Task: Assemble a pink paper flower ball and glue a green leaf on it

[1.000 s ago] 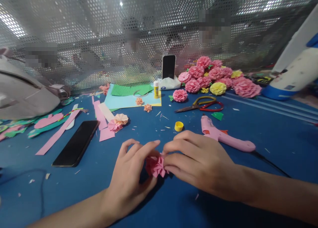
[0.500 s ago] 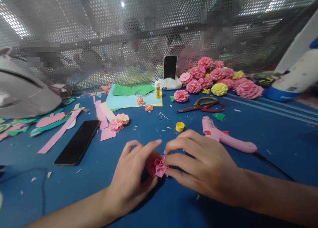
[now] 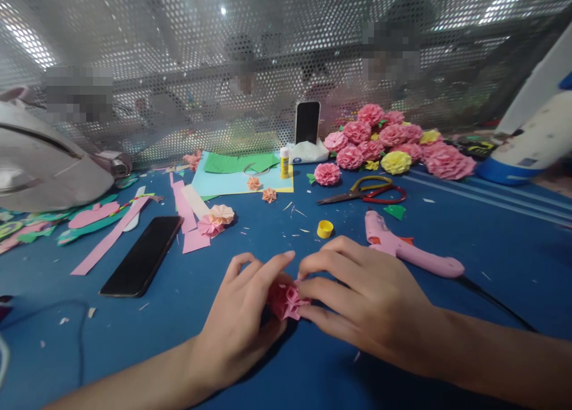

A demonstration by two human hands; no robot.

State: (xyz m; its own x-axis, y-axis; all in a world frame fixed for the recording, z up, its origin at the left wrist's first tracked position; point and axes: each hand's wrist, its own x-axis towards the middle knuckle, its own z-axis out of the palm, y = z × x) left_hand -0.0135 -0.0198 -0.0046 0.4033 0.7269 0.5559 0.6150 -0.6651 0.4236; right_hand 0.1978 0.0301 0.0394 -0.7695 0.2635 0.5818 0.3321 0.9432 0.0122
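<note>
A small pink folded paper flower (image 3: 290,301) is held between my two hands, low over the blue table (image 3: 170,332). My left hand (image 3: 245,308) is curled round its left side, with the thumb beneath and a forefinger raised. The fingertips of my right hand (image 3: 361,297) pinch its petals from the right; part of the flower is hidden behind them. Beyond my hands is a yellow glue cap (image 3: 325,229). Just past my right hand lies a pink hot glue gun (image 3: 415,256) with its black cord.
Scissors (image 3: 366,190), a glue stick (image 3: 285,163) and finished pink paper flowers (image 3: 357,139) are farther back. A propped phone (image 3: 307,123) stands before the perforated metal screen (image 3: 179,88). To the left are a dark phone (image 3: 140,256), pink paper strips (image 3: 109,237) and a pale bag (image 3: 49,160).
The fingers have shifted very slightly on the pink flower, and a little more of its folds shows. The whole view has moved a touch; the other things stay where they were.
</note>
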